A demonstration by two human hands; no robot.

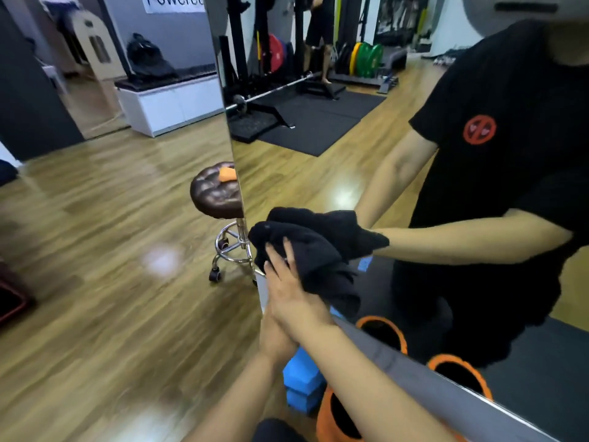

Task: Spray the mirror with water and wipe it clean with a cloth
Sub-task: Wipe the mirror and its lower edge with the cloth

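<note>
Your right hand (pixel 287 282) presses the black cloth (pixel 306 260) flat against the mirror (pixel 350 161) near its lower left corner — fingers straight and spread. Your left hand (pixel 274 339) sits behind it — fingers hidden.

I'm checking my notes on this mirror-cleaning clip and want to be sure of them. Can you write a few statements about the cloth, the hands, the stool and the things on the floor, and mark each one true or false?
1. The cloth pressed against the mirror is black. True.
2. Only one hand is at the cloth. False: the right hand lies over it and the left hand is right beneath.
3. A brown stool on castors stands by the mirror's edge. True.
4. The stool's seat is bare. False: an orange item lies on it.
5. The blocks on the floor under the arms are green. False: they are blue.
</note>
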